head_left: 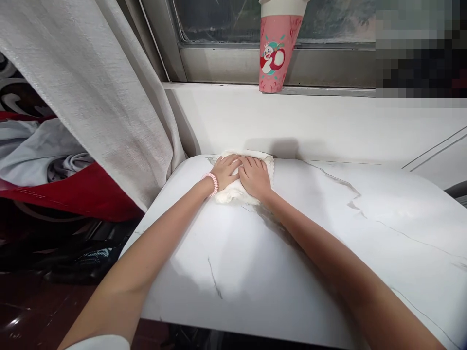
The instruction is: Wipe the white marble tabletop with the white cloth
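A cream-white cloth [233,194] lies bunched on the white marble-patterned table [233,267], close to its far edge by the wall. My left hand [224,171], with a pink coiled band at the wrist, presses flat on the cloth's left part, fingers spread. Beside it, my right hand [254,176] rests palm down on the cloth's right part, its fingers stretched out. The fingertips of the two hands meet near the cloth's middle. Neither hand wraps around the cloth.
A pink paper cup [279,53] stands on the window ledge behind the table. On the left hangs a grey curtain [109,87] that reaches the table's corner. Past it is a red bag [83,194] with clothes in it. The top right corner of the view is pixelated.
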